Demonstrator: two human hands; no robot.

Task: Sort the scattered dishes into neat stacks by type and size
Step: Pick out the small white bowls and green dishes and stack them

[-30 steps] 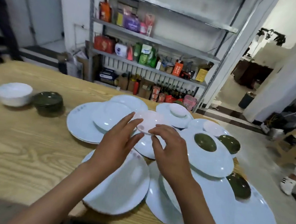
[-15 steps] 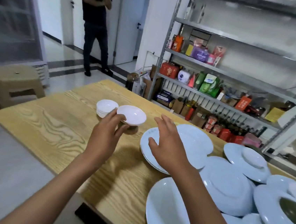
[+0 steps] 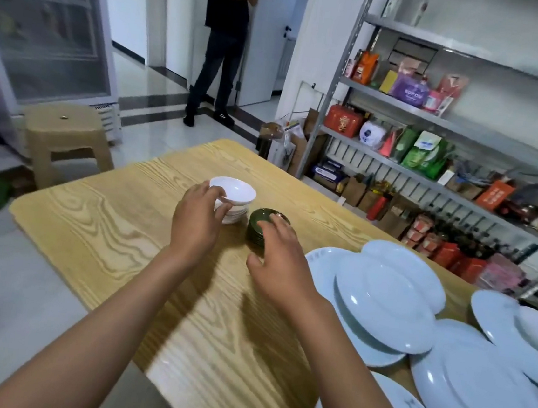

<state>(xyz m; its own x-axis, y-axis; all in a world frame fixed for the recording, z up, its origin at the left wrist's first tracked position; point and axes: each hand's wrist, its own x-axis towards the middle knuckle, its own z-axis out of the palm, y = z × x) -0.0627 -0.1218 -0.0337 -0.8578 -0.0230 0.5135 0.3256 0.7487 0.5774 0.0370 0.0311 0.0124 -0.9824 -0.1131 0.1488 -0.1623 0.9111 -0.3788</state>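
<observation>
My left hand (image 3: 197, 219) grips the near rim of a small white bowl (image 3: 237, 191), which sits tilted on top of a stack of white bowls (image 3: 236, 214) near the table's far left end. Just right of it stands a stack of dark green saucers (image 3: 260, 229). My right hand (image 3: 282, 266) hovers over the near side of that green stack, fingers apart, fingertips at its top. Large white plates (image 3: 382, 310) lie overlapping across the right part of the wooden table (image 3: 124, 241).
A tan plastic stool (image 3: 64, 135) stands on the floor left of the table. A person in dark clothes (image 3: 223, 43) stands in the doorway behind. Metal shelves (image 3: 431, 161) full of packets and bottles run along the right wall. More white plates (image 3: 486, 396) crowd the near right.
My view swung left from the plate pile to the table's left end. My left hand carried the small white bowl there and set it on the white bowl stack; my right hand followed to the green saucers.
</observation>
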